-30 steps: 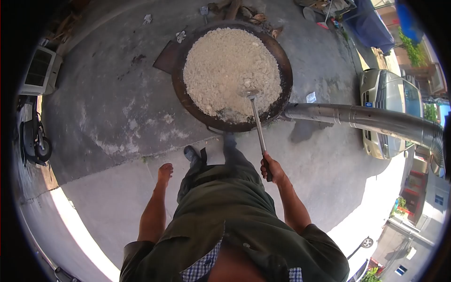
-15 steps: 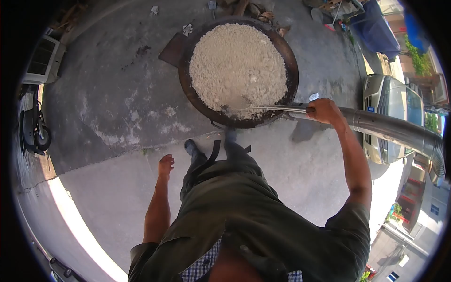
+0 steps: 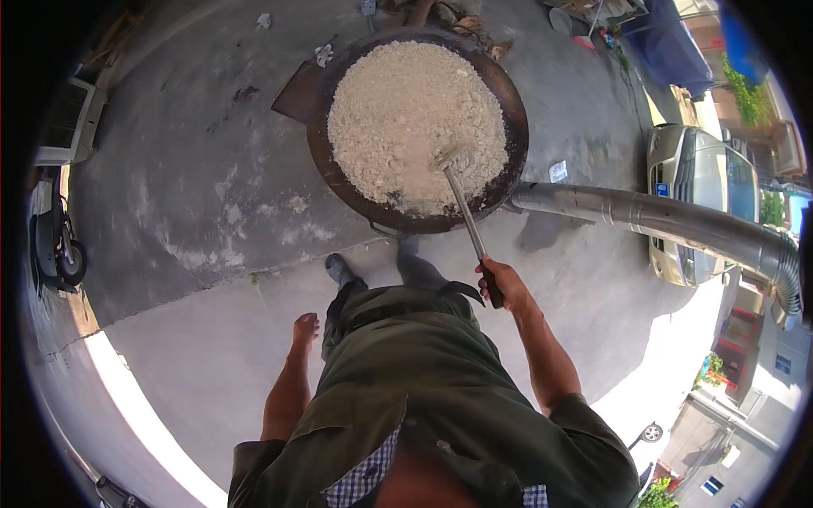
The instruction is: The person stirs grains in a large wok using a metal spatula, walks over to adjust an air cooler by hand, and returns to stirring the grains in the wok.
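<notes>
A large wok (image 3: 318, 161) holds a wide mound of pale, crumbly, grain-like food (image 3: 398, 118). My right hand (image 3: 501, 284) is wrapped around the dark grip of a long-handled wok spatula (image 3: 464, 203). Its metal shaft slants up and to the left, and its head rests in the right part of the mound, partly covered. Beside my left hip hangs my left hand (image 3: 306, 328), its fingers loosely curled in with nothing seen in them. It is well apart from the wok.
A thick metal pipe (image 3: 610, 206) runs from the wok's right side toward a silver vehicle (image 3: 677, 199). A dark flat plate (image 3: 296, 93) juts out at the wok's left. Firewood (image 3: 445, 15) lies behind it. A motorbike (image 3: 59, 241) stands far left.
My right hand has swung down and left toward my body, turning the spatula from sideways to a steep slant. Its head moved up into the mound. My left hand has dropped slightly.
</notes>
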Demonstrator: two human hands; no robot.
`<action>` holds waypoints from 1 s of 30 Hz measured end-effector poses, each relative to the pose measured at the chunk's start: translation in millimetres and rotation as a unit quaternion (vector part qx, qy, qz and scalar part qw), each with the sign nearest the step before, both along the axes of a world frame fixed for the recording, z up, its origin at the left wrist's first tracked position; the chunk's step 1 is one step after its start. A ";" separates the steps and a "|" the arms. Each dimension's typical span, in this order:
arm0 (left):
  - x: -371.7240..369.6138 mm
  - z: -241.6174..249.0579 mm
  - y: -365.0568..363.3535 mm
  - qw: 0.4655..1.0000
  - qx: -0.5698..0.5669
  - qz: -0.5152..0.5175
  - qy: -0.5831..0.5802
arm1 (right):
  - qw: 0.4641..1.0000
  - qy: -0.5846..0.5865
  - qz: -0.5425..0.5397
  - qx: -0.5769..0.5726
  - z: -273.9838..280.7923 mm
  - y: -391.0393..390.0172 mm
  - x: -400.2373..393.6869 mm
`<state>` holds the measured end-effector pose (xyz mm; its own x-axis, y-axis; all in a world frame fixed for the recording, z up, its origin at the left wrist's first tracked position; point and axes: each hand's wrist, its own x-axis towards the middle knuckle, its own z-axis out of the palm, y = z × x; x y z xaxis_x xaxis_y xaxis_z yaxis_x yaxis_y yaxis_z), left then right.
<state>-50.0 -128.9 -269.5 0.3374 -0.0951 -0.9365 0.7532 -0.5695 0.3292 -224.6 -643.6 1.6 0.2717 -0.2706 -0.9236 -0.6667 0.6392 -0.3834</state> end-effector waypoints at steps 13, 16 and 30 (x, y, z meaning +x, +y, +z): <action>128.7 46.9 -85.7 0.988 -0.071 -0.016 -0.139 | 0.997 -0.041 -0.044 -0.038 -38.2 20.9 9.0; 118.6 44.7 -85.4 0.987 -0.065 -0.016 -0.148 | 0.998 -0.035 -0.029 0.045 -13.6 21.9 -7.9; 54.8 28.4 -29.7 0.995 0.009 -0.029 -0.096 | 0.523 0.079 0.717 -0.455 120.2 -168.3 103.5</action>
<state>4.8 -158.7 -241.2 0.5042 -0.1037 -0.8573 0.6440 -0.6163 0.4533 -121.1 -812.0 121.9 0.7367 -0.2407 -0.6320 -0.2808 -0.9590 0.0379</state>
